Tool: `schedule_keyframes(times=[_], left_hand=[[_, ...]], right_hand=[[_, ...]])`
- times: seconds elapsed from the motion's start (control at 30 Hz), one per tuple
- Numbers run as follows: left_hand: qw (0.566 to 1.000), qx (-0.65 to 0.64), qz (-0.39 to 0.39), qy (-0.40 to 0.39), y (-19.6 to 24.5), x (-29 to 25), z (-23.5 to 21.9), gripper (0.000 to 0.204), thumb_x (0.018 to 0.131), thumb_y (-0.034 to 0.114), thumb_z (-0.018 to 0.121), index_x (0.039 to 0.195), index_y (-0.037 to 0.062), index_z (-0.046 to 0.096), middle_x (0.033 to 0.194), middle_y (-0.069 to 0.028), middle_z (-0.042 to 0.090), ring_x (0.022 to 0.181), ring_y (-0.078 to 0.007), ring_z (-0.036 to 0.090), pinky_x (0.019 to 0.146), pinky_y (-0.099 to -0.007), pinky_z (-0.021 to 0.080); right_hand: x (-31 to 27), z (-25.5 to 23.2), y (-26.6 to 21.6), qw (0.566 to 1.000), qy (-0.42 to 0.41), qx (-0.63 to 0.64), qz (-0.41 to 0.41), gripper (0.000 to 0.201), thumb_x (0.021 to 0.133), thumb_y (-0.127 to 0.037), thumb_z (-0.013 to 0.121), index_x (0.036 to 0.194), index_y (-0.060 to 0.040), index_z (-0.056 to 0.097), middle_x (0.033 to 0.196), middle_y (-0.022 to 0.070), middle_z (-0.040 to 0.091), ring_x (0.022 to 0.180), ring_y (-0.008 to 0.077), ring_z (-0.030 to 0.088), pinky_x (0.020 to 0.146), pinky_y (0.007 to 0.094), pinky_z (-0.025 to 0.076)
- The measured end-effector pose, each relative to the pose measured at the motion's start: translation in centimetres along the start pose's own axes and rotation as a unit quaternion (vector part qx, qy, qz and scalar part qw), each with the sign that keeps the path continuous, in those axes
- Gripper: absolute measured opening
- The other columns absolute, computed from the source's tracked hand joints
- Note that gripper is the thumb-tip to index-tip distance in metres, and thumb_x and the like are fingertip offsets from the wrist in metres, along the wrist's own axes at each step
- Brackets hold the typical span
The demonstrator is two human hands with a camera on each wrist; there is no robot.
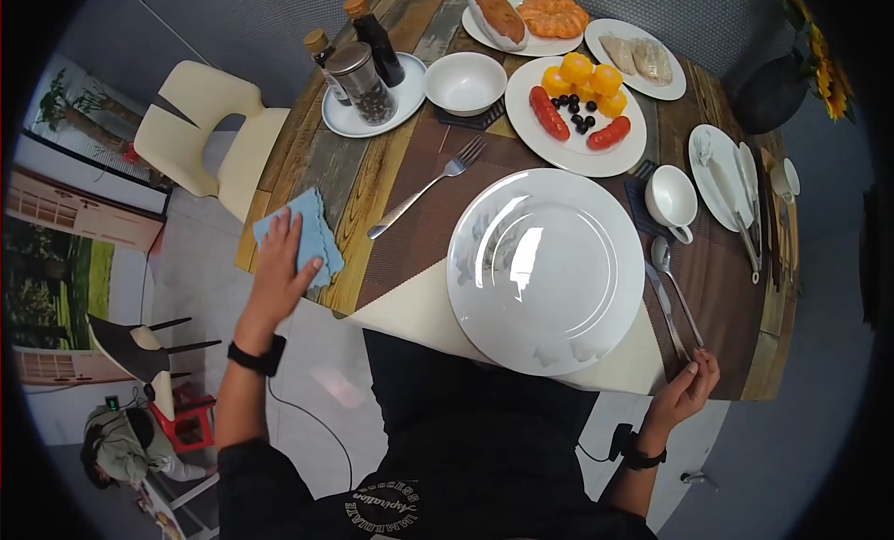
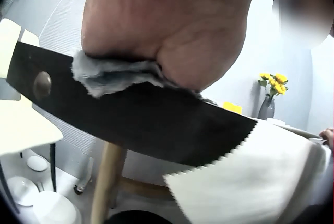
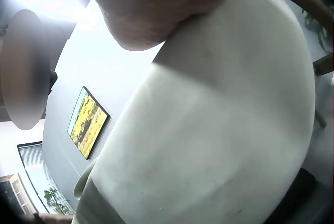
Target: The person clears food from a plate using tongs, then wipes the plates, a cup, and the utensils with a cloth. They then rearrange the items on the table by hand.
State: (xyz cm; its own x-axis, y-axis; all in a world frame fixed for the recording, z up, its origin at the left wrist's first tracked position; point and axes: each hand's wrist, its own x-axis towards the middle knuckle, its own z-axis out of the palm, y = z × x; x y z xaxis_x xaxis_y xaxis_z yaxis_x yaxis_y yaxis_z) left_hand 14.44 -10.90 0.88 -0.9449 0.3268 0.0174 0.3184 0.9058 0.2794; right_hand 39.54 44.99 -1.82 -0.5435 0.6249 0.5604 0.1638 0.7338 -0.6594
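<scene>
My left hand [image 1: 278, 275] lies with its fingers spread over a folded light-blue cloth [image 1: 318, 225] at the table's left front corner. In the left wrist view the cloth [image 2: 112, 78] is bunched under the heel of that hand, on the table's edge. At the right front edge, my right hand [image 1: 684, 391] has loosely bent fingers right at the handle ends of a table knife [image 1: 666, 312] and a spoon [image 1: 679, 284]. Between the hands sits a large white plate [image 1: 545, 270], with a fork [image 1: 428, 188] to its left. The right wrist view hides the right fingers.
Farther back stand a plate of sausages and yellow pieces [image 1: 531, 135], a white bowl [image 1: 466, 82], a cup [image 1: 670, 200] and a tray of bottles [image 1: 405, 102]. A pale cloth [image 1: 410, 307] hangs over the front edge. A cream chair [image 1: 191, 98] stands left.
</scene>
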Motion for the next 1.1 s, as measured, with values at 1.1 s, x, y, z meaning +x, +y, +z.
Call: schedule_keyframes(times=[1.1], left_hand=[[0.994,0.081,0.064,-0.031,-10.5,19.9,0.2,0.062,0.109,0.037,0.034,0.159,0.0003,0.024,0.161,-0.0328,0.024,0.150,-0.0502,0.021,0.123,-0.0523,0.019]], right_hand=[[0.9,0.4,-1.7,0.988,-0.054,-0.117,-0.082,0.015,0.092,0.001,0.052,0.097,0.0049,0.066,0.099,0.0152,0.065,0.097,0.0308,0.057,0.090,0.0419,0.045]])
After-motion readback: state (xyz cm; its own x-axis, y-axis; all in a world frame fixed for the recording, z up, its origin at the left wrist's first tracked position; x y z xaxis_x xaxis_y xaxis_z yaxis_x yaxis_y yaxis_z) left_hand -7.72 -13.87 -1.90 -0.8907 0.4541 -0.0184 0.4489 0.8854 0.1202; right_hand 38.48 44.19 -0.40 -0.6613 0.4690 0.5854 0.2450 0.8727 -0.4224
